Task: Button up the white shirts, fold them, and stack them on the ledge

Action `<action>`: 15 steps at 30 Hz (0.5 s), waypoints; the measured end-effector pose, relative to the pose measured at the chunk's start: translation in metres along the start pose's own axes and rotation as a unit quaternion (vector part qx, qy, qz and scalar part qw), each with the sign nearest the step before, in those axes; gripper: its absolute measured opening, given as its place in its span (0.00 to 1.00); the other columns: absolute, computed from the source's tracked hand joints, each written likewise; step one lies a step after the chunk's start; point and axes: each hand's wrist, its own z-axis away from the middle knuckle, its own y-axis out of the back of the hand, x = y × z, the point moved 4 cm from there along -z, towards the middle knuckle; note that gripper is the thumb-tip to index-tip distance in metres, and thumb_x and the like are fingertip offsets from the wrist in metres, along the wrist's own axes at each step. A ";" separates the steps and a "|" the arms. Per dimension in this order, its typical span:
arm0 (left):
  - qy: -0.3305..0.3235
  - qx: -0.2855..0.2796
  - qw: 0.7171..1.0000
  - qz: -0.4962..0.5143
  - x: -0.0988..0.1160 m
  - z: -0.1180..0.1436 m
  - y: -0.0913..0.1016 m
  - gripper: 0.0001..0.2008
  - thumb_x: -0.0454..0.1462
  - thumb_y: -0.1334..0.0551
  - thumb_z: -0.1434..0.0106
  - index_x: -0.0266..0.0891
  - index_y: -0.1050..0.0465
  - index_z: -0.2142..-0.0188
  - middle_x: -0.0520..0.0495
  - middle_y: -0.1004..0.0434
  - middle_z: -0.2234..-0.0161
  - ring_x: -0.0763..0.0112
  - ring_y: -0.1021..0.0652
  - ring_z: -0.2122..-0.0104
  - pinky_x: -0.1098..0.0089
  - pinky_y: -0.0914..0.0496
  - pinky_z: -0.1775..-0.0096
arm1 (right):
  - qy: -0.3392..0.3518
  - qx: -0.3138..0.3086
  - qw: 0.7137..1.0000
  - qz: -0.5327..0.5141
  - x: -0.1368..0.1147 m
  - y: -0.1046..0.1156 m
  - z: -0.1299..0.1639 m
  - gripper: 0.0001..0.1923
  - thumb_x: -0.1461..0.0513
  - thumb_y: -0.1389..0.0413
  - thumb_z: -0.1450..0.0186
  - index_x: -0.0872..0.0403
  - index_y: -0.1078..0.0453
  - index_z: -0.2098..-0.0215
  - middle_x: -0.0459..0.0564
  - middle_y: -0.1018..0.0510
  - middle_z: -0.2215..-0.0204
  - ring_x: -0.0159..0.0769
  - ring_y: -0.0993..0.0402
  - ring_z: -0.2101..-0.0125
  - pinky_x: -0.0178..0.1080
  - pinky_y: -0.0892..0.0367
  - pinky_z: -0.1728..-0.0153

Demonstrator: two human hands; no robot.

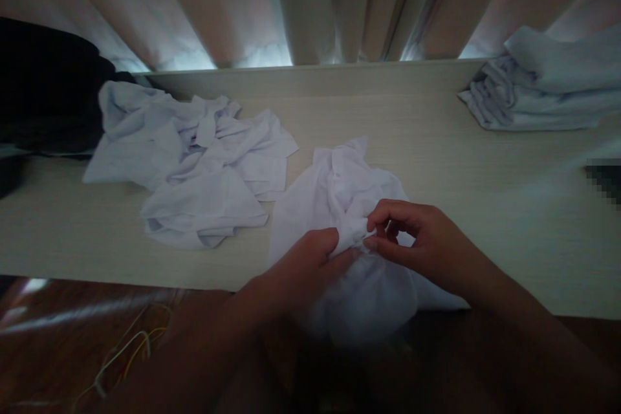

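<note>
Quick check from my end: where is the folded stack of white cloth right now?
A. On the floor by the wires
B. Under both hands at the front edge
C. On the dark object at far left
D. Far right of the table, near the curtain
D: the folded stack sits at the table's far right by the curtain; both hands grip a crumpled white cloth instead.

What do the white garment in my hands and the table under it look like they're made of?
White garment: thin, soft woven fabric, likely cotton or a blend; it crumples into fine folds where the left hand and right hand pinch it. Table: pale wood-grain surface, matte, probably laminate; fine straight streaks show.
</note>
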 end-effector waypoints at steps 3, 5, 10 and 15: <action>-0.002 -0.006 0.999 -0.033 -0.001 -0.002 0.001 0.19 0.48 0.45 0.31 0.37 0.22 0.61 0.47 0.20 0.65 0.66 0.24 0.66 0.68 0.31 0.61 | -0.011 -0.006 1.000 0.004 0.001 0.001 -0.001 0.04 0.61 0.37 0.39 0.52 0.26 0.66 0.43 0.22 0.70 0.30 0.29 0.73 0.34 0.33 0.72; -0.006 -0.011 0.999 -0.038 -0.001 -0.003 0.002 0.19 0.48 0.45 0.31 0.37 0.22 0.61 0.47 0.20 0.66 0.66 0.24 0.66 0.68 0.31 0.61 | -0.014 -0.004 1.000 0.008 0.001 0.001 -0.001 0.04 0.60 0.37 0.38 0.52 0.25 0.66 0.44 0.22 0.70 0.30 0.29 0.73 0.34 0.33 0.72; -0.038 -0.018 0.999 -0.025 0.001 -0.002 0.002 0.17 0.46 0.46 0.30 0.38 0.23 0.59 0.48 0.20 0.64 0.67 0.24 0.65 0.69 0.32 0.61 | -0.018 -0.004 1.000 0.007 0.002 0.003 0.001 0.05 0.59 0.37 0.38 0.52 0.25 0.67 0.43 0.22 0.72 0.30 0.29 0.74 0.33 0.34 0.73; -0.059 0.017 0.998 -0.023 -0.001 -0.002 0.002 0.14 0.43 0.41 0.34 0.36 0.26 0.72 0.53 0.28 0.75 0.73 0.30 0.74 0.72 0.36 0.68 | -0.041 -0.012 0.999 0.002 0.003 0.001 0.002 0.04 0.60 0.36 0.39 0.52 0.26 0.69 0.43 0.24 0.75 0.31 0.30 0.75 0.34 0.36 0.74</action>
